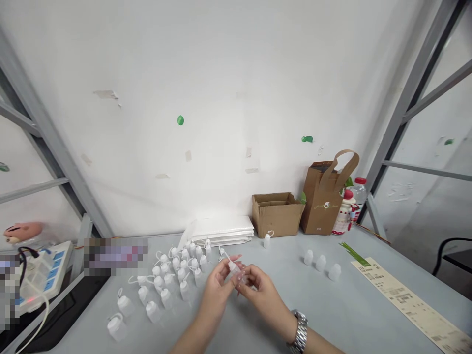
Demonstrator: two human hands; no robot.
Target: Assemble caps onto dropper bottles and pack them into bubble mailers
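My left hand (220,285) and my right hand (258,286) meet above the middle of the table, fingers closed round one small translucent dropper bottle (233,268). A thin white strap with a small cap (221,251) sticks up from its neck, the cap hanging off the nozzle. The bottle's lower part is mostly hidden by my fingers. To the left of my hands stands a cluster of similar capped bottles (165,297). Several bottles without straps, one of them a small bottle (335,272), stand to the right. A lone strapped bottle (267,240) is by the cardboard box.
At the back are white stacked packets (217,229), an opened cardboard box (280,221), a brown paper bag (322,206) and a red-capped bottle (359,191). A printed paper strip (405,297) lies right. A power strip (55,275) with cables and a black pad (70,309) are left.
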